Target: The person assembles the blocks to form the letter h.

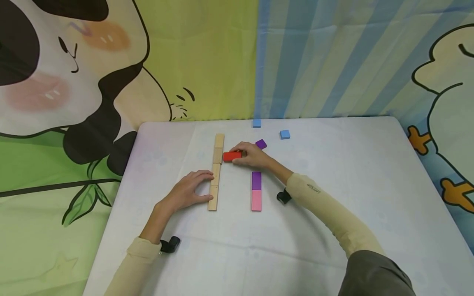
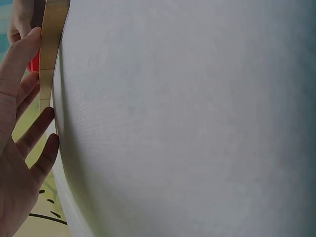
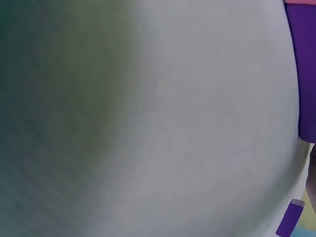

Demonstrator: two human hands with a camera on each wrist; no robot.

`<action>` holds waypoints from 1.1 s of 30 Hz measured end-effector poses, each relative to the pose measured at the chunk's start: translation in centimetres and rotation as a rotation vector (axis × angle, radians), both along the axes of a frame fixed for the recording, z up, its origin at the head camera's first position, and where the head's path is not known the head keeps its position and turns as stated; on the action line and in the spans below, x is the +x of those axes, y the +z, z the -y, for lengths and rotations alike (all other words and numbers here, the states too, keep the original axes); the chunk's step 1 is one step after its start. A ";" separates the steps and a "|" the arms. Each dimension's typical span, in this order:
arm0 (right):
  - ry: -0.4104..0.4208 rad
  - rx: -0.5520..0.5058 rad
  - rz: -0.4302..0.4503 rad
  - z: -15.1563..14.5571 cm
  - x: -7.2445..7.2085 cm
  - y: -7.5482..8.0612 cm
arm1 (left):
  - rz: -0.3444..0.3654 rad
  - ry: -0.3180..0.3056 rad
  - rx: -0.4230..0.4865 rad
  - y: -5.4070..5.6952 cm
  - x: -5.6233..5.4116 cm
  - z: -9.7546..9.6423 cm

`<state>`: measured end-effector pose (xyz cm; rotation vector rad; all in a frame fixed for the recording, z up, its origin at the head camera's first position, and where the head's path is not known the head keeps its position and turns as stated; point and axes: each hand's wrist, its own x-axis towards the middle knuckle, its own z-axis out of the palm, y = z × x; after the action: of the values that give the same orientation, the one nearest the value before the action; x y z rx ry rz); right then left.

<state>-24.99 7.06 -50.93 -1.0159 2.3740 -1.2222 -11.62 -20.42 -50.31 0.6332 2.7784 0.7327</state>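
Observation:
A row of several plain wooden blocks (image 1: 215, 176) runs away from me on the white table, joined end to end. My left hand (image 1: 187, 191) lies along its left side, thumb and fingers spread, the tips at the row's edge. In the left wrist view the fingers (image 2: 42, 158) look extended and loose, next to the wooden row (image 2: 52, 39). On the row's other side, my right hand (image 1: 249, 155) pinches a red block (image 1: 231, 157) between thumb and fingers, close to the wood. The right wrist view shows only a sliver of that hand (image 3: 311, 177).
A purple block (image 1: 256, 181) and a pink block (image 1: 256, 200) lie end to end right of the wooden row. Behind the right hand sits a loose purple block (image 1: 261, 144). Two blue blocks (image 1: 284, 134) are near the table's (image 1: 333, 164) back edge.

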 end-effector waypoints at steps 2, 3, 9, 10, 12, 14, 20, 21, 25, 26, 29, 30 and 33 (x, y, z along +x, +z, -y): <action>-0.001 0.002 0.003 0.1 0.1 0.0 | 0.002 -0.001 0.003 0.0 0.0 0.0; -0.003 0.006 0.001 0.2 0.1 -0.1 | 0.002 -0.002 0.003 0.0 0.1 0.0; -0.023 0.035 -0.004 0.4 0.3 -0.3 | 0.000 -0.004 0.001 -0.2 0.1 0.0; -0.026 0.035 -0.003 0.4 0.3 -0.2 | -0.001 -0.004 0.000 -0.2 0.1 0.0; -0.031 0.034 0.000 0.5 0.3 -0.2 | -0.001 -0.003 -0.001 -0.2 0.0 0.0; -0.036 0.036 -0.002 0.5 0.3 -0.2 | 0.001 -0.002 -0.004 -0.2 0.0 0.0; -0.047 0.046 -0.005 0.6 0.3 -0.2 | 0.011 0.002 -0.013 -0.2 -0.1 0.0; -0.047 0.042 -0.004 0.6 0.3 -0.2 | 0.011 0.001 -0.012 -0.2 -0.1 0.0; -0.050 0.039 -0.009 0.7 0.2 -0.2 | 0.012 -0.001 -0.006 -0.1 0.0 0.0; -0.051 0.039 -0.011 0.7 0.2 -0.3 | 0.013 -0.001 -0.005 -0.1 0.0 0.0; -0.052 0.044 -0.022 0.8 0.1 -0.3 | 0.013 -0.002 -0.004 0.0 0.0 0.0; -0.053 0.045 -0.023 0.8 0.1 -0.3 | 0.012 -0.003 -0.003 0.0 0.0 0.0; -0.055 0.045 -0.021 0.8 0.1 -0.3 | 0.001 -0.007 0.005 0.1 0.0 0.0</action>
<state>-24.90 6.22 -51.23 -0.9604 2.4489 -1.1771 -11.59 -20.42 -50.17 0.6427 2.7727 0.7386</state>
